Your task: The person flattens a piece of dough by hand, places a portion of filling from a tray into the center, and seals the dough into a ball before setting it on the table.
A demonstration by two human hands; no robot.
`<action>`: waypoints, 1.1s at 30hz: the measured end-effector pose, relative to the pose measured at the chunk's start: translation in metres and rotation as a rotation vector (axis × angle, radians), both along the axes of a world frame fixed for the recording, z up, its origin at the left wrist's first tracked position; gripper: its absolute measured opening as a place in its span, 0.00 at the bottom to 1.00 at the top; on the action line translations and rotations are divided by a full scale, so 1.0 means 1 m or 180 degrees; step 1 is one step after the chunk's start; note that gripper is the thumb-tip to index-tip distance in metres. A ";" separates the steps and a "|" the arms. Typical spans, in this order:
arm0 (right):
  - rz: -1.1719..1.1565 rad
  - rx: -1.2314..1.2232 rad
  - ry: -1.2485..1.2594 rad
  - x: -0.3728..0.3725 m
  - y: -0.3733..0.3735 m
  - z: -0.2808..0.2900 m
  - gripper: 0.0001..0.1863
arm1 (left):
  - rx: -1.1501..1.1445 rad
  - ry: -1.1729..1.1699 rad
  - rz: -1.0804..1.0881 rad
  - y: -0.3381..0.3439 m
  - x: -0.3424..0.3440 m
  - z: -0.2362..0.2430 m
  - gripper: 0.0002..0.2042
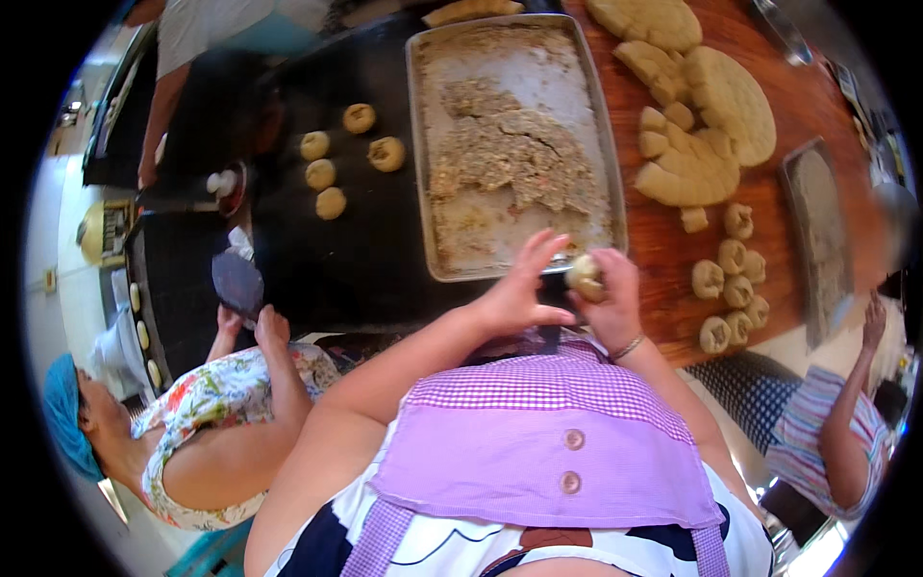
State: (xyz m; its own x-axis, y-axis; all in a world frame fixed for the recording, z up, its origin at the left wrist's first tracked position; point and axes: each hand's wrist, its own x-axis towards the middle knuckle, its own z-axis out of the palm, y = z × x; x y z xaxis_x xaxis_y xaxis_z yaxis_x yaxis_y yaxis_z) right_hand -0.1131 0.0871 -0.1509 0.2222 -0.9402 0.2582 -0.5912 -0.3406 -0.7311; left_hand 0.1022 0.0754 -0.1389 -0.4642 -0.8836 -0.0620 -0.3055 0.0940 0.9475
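Observation:
Near the front edge of the tray, my right hand [616, 306] is closed around a small dough ball [585, 279] with a creased, uneven top. My left hand [521, 293] is close beside it, fingers and thumb spread, with nothing in it. Just beyond both hands lies a shallow metal tray [534, 48]. A crumbly, greyish-brown filling [519, 154] is heaped in its middle, with smears around it. To the right of my right hand, several hollowed dough pieces [736, 288] stand grouped on the wooden table.
Large slabs of dough [731, 106] cover the far right of the wooden table [615, 96]. Several filled dough balls [320, 174] sit on the black surface [375, 260] at left. A co-worker [216, 433] there holds a dark flat tool [237, 282]. Another person [836, 442] stands at right, near a narrow tray [817, 231].

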 end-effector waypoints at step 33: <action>-0.3152 0.0732 -0.0270 -0.153 0.049 -0.081 0.31 | -0.0596 -0.1827 0.2906 -0.021 0.283 -0.162 0.32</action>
State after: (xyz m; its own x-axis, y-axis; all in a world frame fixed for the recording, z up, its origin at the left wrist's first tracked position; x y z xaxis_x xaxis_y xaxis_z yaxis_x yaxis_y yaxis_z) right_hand -0.2661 0.1359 -0.2319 -0.6928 -0.7206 0.0268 -0.4743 0.4274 -0.7697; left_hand 0.3855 0.0542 -0.3011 0.4255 -0.8981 0.1113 -0.7248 -0.2646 0.6361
